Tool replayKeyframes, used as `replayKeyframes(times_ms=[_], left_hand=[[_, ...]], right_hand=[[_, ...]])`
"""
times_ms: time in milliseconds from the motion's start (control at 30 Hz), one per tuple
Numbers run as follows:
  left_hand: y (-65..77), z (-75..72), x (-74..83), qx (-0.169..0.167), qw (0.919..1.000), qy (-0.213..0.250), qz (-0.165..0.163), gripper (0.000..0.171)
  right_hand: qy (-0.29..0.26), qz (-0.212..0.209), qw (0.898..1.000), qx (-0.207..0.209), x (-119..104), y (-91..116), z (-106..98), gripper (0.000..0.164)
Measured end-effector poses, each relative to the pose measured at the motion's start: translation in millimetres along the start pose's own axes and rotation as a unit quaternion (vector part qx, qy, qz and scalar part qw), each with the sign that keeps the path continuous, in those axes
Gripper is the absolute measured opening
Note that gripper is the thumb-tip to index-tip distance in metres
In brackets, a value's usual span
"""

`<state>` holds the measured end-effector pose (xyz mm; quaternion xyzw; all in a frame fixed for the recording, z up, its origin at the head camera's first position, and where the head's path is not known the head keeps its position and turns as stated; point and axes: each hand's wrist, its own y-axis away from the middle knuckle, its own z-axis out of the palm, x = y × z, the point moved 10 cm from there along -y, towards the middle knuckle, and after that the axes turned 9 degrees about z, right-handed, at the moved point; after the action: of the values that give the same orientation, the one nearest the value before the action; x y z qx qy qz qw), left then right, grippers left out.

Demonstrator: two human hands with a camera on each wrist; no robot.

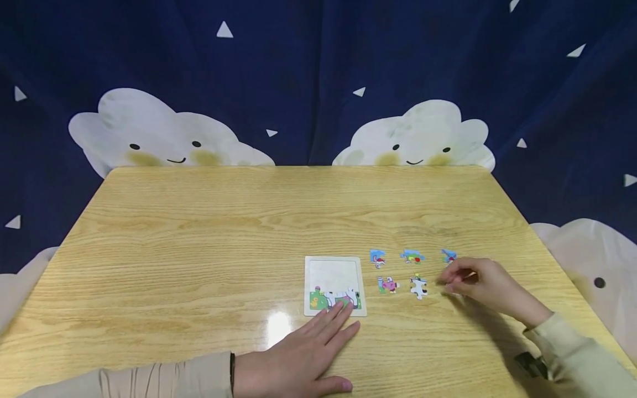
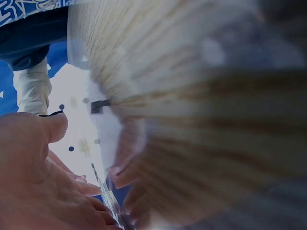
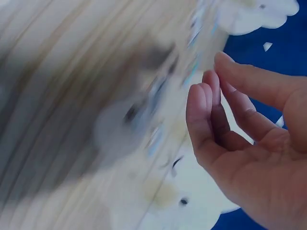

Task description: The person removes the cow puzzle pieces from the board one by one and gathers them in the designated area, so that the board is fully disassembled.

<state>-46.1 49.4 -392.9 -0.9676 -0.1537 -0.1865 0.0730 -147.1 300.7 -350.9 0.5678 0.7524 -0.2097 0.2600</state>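
A square white puzzle tray lies on the wooden table, with a fitted strip of green and white picture along its near side. My left hand lies flat, fingertips resting on the tray's near edge. To the tray's right, my right hand hovers low with fingers bent and nothing seen between them; the right wrist view shows a gap between thumb and fingers. Beside its fingertips is a white-and-black puzzle piece. A blue puzzle piece sits just beyond the hand, partly hidden by it.
More loose pieces lie right of the tray: a pink puzzle piece, a blue-and-red puzzle piece and a blue-and-yellow puzzle piece. Behind the wooden table hangs a dark blue curtain with cloud faces.
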Motion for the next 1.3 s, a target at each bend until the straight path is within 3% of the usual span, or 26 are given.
replayKeyframes(times_ms=[200, 400, 733, 1000, 1300], left_hand=[[1.2, 1.2, -0.4, -0.001, 1.0000, 0.003, -0.003, 0.079], [3.6, 3.4, -1.1, -0.010, 0.9996, 0.021, -0.013, 0.079], [4.7, 6.0, -2.9, -0.023, 0.9991, 0.030, -0.016, 0.080], [5.1, 8.4, -4.1, -0.033, 0.9985, 0.040, -0.019, 0.081], [6.5, 8.1, -3.6, -0.042, 0.9971, 0.061, -0.019, 0.081]], right_hand=[[-0.049, -0.029, 0.997, -0.051, -44.1, -13.4, 28.3, 0.019], [-0.089, 0.000, 0.989, -0.116, -71.1, -35.9, 64.1, 0.014], [-0.123, -0.027, 0.978, -0.167, -120.3, -66.5, 122.0, 0.012], [-0.120, -0.026, 0.974, -0.189, -133.6, -75.9, 151.0, 0.012], [-0.149, -0.015, 0.969, -0.196, -133.4, -78.3, 154.2, 0.012]])
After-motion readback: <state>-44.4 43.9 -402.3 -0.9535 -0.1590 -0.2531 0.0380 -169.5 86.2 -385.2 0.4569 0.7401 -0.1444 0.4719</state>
